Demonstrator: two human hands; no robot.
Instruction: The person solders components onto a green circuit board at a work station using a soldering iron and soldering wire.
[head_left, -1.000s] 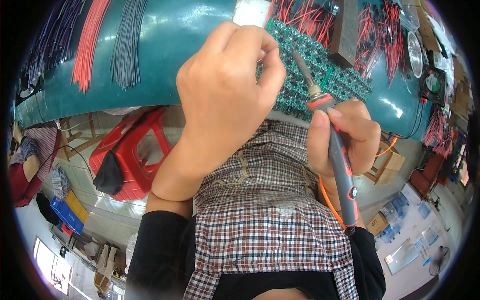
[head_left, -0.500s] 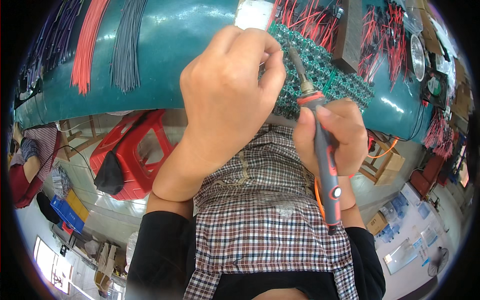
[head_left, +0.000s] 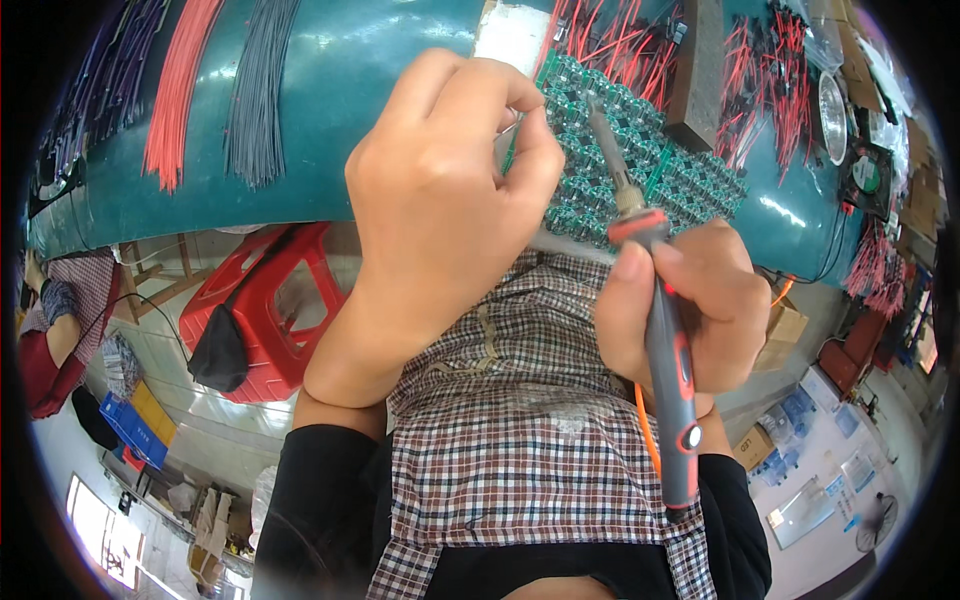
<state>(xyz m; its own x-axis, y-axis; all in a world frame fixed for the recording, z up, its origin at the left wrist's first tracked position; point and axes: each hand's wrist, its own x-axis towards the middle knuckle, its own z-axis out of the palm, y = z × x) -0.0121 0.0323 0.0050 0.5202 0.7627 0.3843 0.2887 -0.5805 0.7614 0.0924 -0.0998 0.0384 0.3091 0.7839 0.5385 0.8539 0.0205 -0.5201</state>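
My right hand (head_left: 725, 305) is closed around a grey and red soldering iron (head_left: 668, 345), its metal tip angled up and away over a panel of small green circuit boards (head_left: 695, 185). An orange cord runs down behind the handle. My left hand (head_left: 445, 185) hangs over the panel's left side, thumb and fingers pinched together. Whatever lies between those fingertips is hidden or too thin to make out. Beyond the left fingers is a white block (head_left: 510, 38). Red wires with dark ends (head_left: 620, 45) lie along the far side of the panel.
A dark rectangular bar (head_left: 697, 75) stands at the panel's far right, with more red wires (head_left: 790, 80) beyond it. Bundles of red wires (head_left: 180, 95) and grey wires (head_left: 258, 100) lie at left on the green table (head_left: 325, 120). A red stool (head_left: 265, 310) stands below the table edge.
The soldering iron and my right hand have moved toward me and slightly right, drawing the tip back from the left fingers. My left hand has shifted a little left, still pinched.
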